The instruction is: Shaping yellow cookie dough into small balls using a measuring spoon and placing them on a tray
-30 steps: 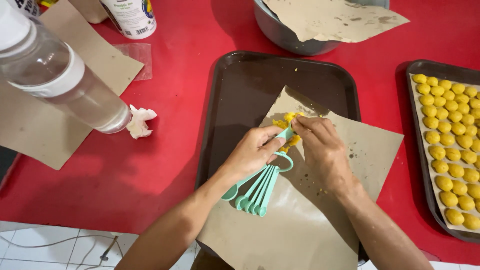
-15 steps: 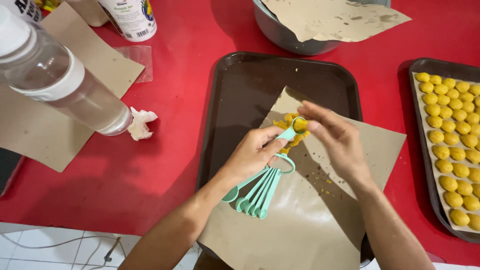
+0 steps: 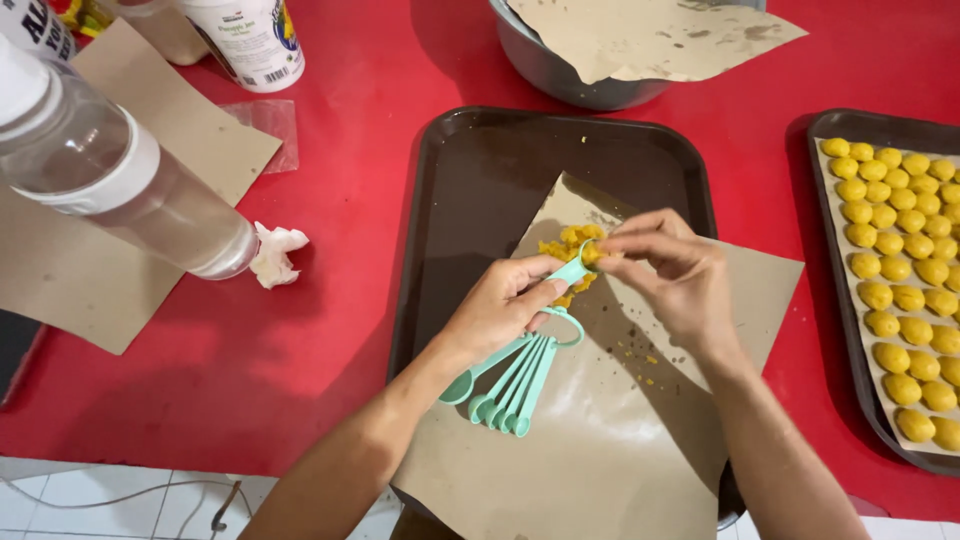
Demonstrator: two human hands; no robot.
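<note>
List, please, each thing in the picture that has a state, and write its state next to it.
left hand: closed on the mint measuring spoons
right hand: fingertips pinching yellow dough at the raised spoon
brown paper: flat on the dark tray, crumbs on it
side tray: lined, filled with rows of yellow balls
metal bowl: covered by paper
clear bottle: lying tilted

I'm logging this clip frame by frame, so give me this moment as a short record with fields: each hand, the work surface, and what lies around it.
left hand: holds a ring of mint-green measuring spoons, one spoon raised to the dough
right hand: fingertips pinch at the raised spoon's bowl
yellow dough: small heap on brown paper
dark tray: under the paper, on a red table
right side: second tray with rows of yellow balls
left side: clear bottle, crumpled tissue
top: metal bowl covered with paper
</note>
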